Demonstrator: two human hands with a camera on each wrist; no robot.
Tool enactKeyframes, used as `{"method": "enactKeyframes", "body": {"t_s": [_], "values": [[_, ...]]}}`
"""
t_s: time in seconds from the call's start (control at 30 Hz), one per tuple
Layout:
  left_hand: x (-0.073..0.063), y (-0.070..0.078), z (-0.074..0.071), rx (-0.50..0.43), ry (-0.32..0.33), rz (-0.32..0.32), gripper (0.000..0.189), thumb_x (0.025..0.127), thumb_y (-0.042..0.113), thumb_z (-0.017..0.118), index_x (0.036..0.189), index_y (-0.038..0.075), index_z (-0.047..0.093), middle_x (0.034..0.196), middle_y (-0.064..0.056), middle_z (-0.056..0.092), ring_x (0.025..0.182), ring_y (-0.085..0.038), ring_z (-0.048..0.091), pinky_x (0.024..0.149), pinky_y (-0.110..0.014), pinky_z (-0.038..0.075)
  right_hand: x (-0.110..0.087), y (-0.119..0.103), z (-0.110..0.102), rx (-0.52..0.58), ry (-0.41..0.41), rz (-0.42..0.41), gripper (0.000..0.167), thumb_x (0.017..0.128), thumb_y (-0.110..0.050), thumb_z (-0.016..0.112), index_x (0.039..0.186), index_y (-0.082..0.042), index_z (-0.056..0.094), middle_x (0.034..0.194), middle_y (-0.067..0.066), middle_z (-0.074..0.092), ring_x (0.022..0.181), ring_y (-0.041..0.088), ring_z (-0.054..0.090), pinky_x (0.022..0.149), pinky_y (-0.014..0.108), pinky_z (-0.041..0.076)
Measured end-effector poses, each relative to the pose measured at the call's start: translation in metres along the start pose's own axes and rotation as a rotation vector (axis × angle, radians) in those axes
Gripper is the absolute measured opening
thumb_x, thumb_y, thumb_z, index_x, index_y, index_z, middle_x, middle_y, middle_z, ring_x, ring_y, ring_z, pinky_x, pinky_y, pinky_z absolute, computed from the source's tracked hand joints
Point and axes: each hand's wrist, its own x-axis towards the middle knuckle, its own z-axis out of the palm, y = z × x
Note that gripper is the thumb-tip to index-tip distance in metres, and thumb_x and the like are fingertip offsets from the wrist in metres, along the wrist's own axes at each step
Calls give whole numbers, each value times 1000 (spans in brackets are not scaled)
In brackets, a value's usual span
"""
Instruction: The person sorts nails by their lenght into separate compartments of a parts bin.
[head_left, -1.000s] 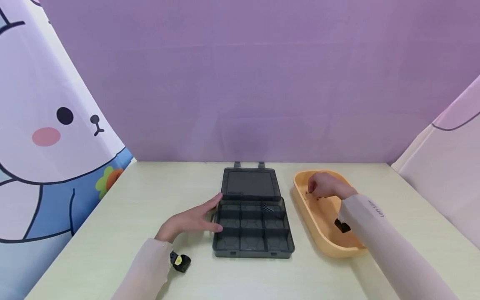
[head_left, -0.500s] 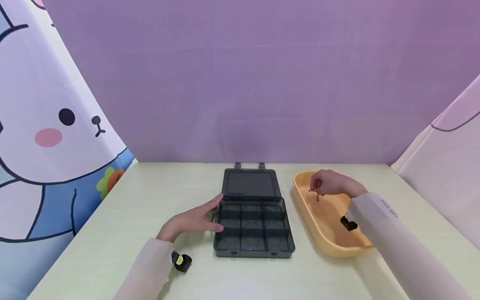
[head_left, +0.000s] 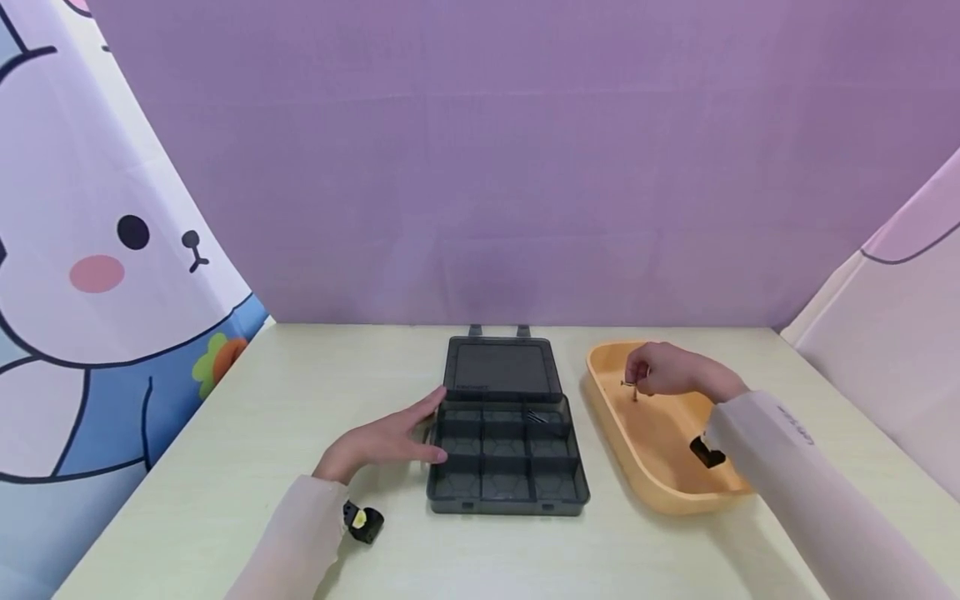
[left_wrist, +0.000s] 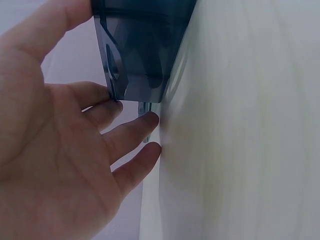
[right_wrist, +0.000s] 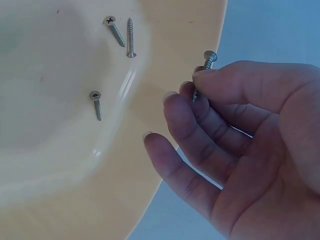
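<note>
My right hand [head_left: 663,369] is over the far end of an orange tray [head_left: 652,492]. Between thumb and fingers it pinches a screw [right_wrist: 210,56], its head pointing up in the right wrist view. Inside the tray lie a screw [right_wrist: 114,32], a second screw [right_wrist: 131,39] and a shorter-looking screw [right_wrist: 96,106]. My left hand [head_left: 386,437] touches the left side of a dark see-through compartment box [head_left: 506,507], thumb and fingers spread along its edge. The box's lid [head_left: 501,367] is folded back. Thin slender pieces [head_left: 536,417] lie in its back right compartment.
Box and tray stand side by side on a pale table [head_left: 360,367], a narrow strip of tabletop between them. A purple cloth [head_left: 480,167] rises behind the table's back edge. A printed cloth [head_left: 112,350] hangs at the left.
My right hand has lifted from the tray's bottom and drawn slightly right, a screw now showing at its fingertips. The left hand and box have stayed in place.
</note>
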Motion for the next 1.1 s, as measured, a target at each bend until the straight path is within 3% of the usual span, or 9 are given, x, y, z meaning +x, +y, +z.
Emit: {"method": "enactKeyframes", "body": {"t_s": [0.2,0.4,0.57,0.83,1.1], "values": [[1,-1,-1,4,-5,7,97,88,33,68,154,10,0,161,-11,-2,148,-35,5,116,-57,15,-4,-3,1,9,6,-20,8,83,2,56,88,0,62,79,7,63,65,11,53,59,26,46],[2,0,-1,2,-7,8,98,88,33,68,154,10,0,161,-11,-2,148,-34,5,116,-57,15,-6,-13,0,-8,33,-99,15,86,6,52,92,-1,64,80,4,64,65,9,57,58,24,47],[0,0,-1,-4,-6,-3,97,88,33,68,154,12,0,161,-10,-2,148,-34,5,116,-57,15,-6,-24,-1,-20,26,-109,16,85,5,52,93,-3,64,84,2,64,66,9,59,60,24,49],[1,-3,-1,-6,-5,12,98,88,34,68,154,11,-1,161,-11,-2,147,-35,4,116,-57,14,-3,-40,2,-58,15,-104,17,85,4,50,94,-3,64,82,2,63,61,8,52,60,25,46],[1,-4,-1,-6,-15,13,98,88,34,68,154,11,-1,161,-10,-3,148,-34,4,116,-57,14,1,-53,8,-88,26,-163,18,83,5,52,90,-4,66,85,5,64,70,10,50,65,26,45]]}}
